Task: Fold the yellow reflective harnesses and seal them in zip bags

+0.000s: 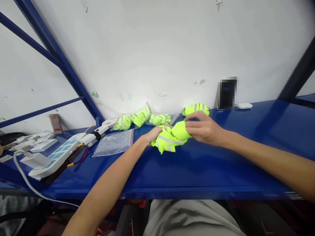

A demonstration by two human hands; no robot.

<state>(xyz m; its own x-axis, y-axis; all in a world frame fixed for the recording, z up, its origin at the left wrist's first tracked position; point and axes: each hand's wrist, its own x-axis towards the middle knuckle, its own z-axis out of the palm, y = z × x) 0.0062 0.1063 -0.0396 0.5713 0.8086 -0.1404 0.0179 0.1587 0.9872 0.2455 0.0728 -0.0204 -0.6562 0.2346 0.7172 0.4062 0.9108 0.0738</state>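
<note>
A bunched fluorescent yellow reflective vest [169,139] with grey stripes is held between my two hands just above the blue table [197,170]. My left hand [154,134] grips its left side, with the fingers mostly hidden behind the fabric. At the upper right, my right hand [203,128] pinches the cloth between thumb and fingers. Behind them, a rolled yellow vest [196,109] lies near the wall. More bundled vests in clear bags, a left one [133,119] and a middle one [159,119], lie along the back. A flat clear zip bag [114,143] rests left of my left hand.
On the left are a white power strip [57,157] with plugs, a red-black cable [82,157] and a white handheld fan [109,123]. A dark pixelated object [226,93] leans on the wall beside a small white case [245,106]. Blue frame posts [61,62] rise at the sides.
</note>
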